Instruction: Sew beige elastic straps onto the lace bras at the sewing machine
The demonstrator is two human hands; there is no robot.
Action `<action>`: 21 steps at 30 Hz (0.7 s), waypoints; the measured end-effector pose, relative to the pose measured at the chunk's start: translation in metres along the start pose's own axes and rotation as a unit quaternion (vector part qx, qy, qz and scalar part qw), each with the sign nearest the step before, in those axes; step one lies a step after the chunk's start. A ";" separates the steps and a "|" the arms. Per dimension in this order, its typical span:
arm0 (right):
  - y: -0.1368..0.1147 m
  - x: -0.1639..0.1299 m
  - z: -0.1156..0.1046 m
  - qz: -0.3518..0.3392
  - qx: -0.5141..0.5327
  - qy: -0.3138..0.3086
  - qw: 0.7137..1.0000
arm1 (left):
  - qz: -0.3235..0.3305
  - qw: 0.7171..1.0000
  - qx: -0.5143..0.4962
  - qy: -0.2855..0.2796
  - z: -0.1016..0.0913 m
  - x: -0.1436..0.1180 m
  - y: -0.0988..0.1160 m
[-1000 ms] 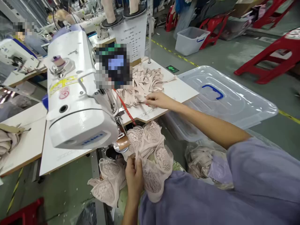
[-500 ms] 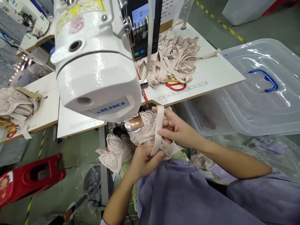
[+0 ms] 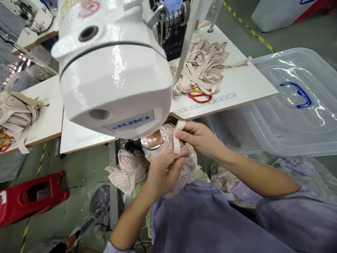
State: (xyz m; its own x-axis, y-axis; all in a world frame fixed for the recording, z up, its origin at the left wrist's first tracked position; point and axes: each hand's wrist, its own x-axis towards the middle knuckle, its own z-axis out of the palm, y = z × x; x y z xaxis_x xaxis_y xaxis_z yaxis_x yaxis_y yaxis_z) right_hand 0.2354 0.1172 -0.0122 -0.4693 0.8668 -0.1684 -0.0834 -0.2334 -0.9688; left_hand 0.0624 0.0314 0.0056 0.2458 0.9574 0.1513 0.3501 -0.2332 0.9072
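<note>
A short beige strap (image 3: pixel 177 140) runs between my two hands in front of the sewing machine (image 3: pixel 113 88). My right hand (image 3: pixel 198 137) pinches its upper end between thumb and fingers. Its lower end is in the closed fingers of my left hand (image 3: pixel 165 170). Behind and below my hands lies a beige lace bra (image 3: pixel 189 168), partly hidden by them and slightly blurred. It reaches up to the machine's arm end (image 3: pixel 152 140) under the head. More lace cups (image 3: pixel 127 170) hang to the left of my left hand.
Beige straps (image 3: pixel 202 66) lie heaped on the white table (image 3: pixel 252 84), beside red-handled scissors (image 3: pixel 200 97). A clear lidded bin (image 3: pixel 292 123) stands at the right. On the left are a pile of lace pieces (image 3: pixel 15 112) and a red stool (image 3: pixel 31 200).
My hands have come closer together, and the strap between them shows shorter and more curled. My left hand has risen. The view has shifted nearer to the machine head.
</note>
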 end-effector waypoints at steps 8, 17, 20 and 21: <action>-0.006 0.046 0.001 -0.032 -0.053 -0.044 0.997 | -0.011 0.910 0.363 0.200 -0.030 -0.001 -0.026; -0.008 0.064 0.015 -0.162 -0.240 0.028 0.957 | -0.076 0.973 0.215 0.045 -0.055 -0.009 -0.039; -0.001 0.072 0.015 -0.214 -0.287 0.047 0.932 | -0.077 0.977 0.195 0.032 -0.061 -0.010 -0.046; 0.002 0.075 0.015 -0.231 -0.298 0.050 0.925 | -0.082 0.979 0.184 0.031 -0.061 -0.010 -0.047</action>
State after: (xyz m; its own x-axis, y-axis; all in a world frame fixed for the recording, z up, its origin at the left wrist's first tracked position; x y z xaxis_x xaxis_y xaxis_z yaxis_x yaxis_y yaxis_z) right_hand 0.1873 0.1753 -0.0238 -0.4190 0.8565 0.3015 0.2576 0.4306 -0.8650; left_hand -0.0118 0.0430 -0.0145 0.1069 0.9931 0.0488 0.6857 -0.1092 0.7196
